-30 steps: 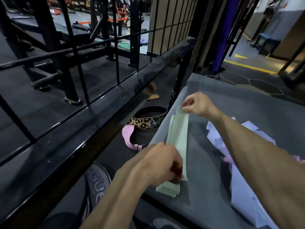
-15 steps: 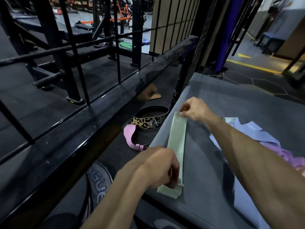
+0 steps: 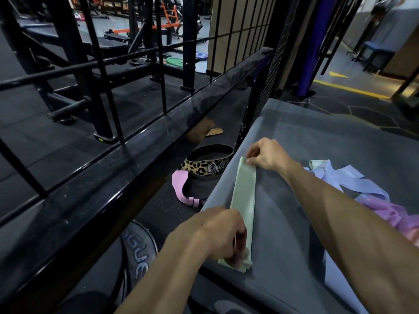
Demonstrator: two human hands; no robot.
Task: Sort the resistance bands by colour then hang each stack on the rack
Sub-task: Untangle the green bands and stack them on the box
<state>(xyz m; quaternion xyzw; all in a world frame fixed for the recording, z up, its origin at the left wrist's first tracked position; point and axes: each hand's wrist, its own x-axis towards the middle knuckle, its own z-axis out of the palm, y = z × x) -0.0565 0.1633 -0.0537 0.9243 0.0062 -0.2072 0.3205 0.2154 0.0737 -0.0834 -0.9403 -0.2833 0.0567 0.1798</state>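
A stack of pale green resistance bands [image 3: 243, 196] lies lengthwise near the left edge of a grey padded bench [image 3: 317, 137]. My left hand [image 3: 224, 236] pinches the stack's near end. My right hand [image 3: 265, 155] pinches the far end of the top band. To the right lie lavender bands [image 3: 353, 184], pink bands [image 3: 394, 214] and one more green band [image 3: 318, 164], loosely piled; my right forearm covers part of them. A black rack rail [image 3: 140, 159] runs diagonally along the left.
On the floor between rail and bench lie a leopard-print lifting belt [image 3: 208, 164], a pink strap [image 3: 181, 191] and a black weight plate [image 3: 138, 257]. Black upright bars [image 3: 99, 64] rise behind the rail. More gym equipment stands far back.
The top green band went from lifted and bowed to flat on the stack. My right hand lowered its far end; my left hand stayed at the near end.
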